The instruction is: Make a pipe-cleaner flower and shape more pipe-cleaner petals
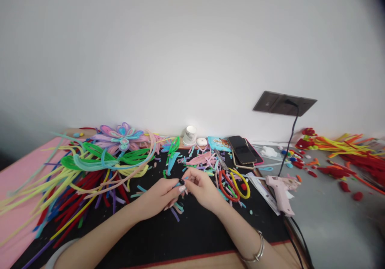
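Left hand (162,195): pinched on light-blue pipe-cleaner piece (181,182), fingertips meeting right hand.
Right hand (202,187): pinched on same piece, opposite end.
Piece axis: roughly left-right, between both hands, above black mat (186,233).
Nearby: loose cuttings (177,211) just below; glue gun (281,191) well right.

Two dark smartphones (243,150) stacked; one pale pink plastic glue gun (280,189); one small white ceramic cup (190,134); one dark wall socket plate (284,103).

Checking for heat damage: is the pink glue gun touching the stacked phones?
Apart. The head view shows the pink glue gun lying on the grey surface, with scraps and bare surface between it and the stacked phones nearer the wall.
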The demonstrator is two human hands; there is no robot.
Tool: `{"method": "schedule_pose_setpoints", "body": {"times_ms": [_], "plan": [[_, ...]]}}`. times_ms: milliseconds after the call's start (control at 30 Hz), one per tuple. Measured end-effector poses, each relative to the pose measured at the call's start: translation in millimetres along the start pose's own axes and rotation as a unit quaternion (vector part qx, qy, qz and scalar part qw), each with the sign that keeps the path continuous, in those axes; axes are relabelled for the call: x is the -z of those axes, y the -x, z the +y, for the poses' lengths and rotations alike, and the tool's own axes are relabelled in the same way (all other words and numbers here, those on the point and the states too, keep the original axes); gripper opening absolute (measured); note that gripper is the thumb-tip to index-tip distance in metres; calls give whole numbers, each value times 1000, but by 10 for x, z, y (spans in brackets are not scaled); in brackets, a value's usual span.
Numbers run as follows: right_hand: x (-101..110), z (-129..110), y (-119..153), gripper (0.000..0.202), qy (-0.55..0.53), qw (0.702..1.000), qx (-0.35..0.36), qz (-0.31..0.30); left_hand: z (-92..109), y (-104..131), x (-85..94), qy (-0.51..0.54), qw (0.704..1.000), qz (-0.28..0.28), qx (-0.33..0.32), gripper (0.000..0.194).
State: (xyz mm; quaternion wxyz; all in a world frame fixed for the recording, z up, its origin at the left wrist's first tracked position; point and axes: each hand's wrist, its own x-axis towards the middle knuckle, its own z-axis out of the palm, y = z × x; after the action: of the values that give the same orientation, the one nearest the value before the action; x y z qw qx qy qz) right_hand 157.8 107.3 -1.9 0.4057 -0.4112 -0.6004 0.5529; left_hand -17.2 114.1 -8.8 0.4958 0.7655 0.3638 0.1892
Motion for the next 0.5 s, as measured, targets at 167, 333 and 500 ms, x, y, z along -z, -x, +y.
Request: {"method": "schedule_pose_setpoints", "body": {"times_ms": [167, 333, 500], "plan": [[2, 1, -8, 13, -39, 999, -3, -7, 18, 0, -18, 91, 996, -18, 18, 40], [63, 46, -54, 28, -56, 998, -18, -10, -52, -38, -15, 121, 992, 40, 23, 41], [63, 67, -44, 25, -8, 999, -28, -44, -112, -43, -20, 134, 990, 42, 16, 41]]}}
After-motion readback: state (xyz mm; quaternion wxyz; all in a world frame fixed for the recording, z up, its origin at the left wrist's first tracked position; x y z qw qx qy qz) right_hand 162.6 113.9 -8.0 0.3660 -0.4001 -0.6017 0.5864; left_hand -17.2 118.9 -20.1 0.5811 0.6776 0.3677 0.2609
